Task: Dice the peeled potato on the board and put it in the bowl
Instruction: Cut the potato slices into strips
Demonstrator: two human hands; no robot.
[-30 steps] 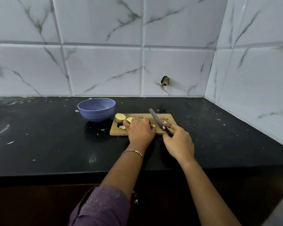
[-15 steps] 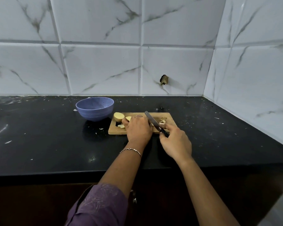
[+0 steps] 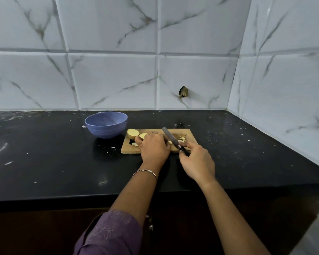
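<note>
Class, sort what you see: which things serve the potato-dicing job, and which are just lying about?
Job: potato, board, knife, bowl, left hand, right hand.
Lying about: scraps at the board's far right corner, flecks on the counter, wall hole.

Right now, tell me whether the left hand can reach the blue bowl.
Probably yes: the bowl sits just left of the board, only counter between, though the left hand holds potato.
</note>
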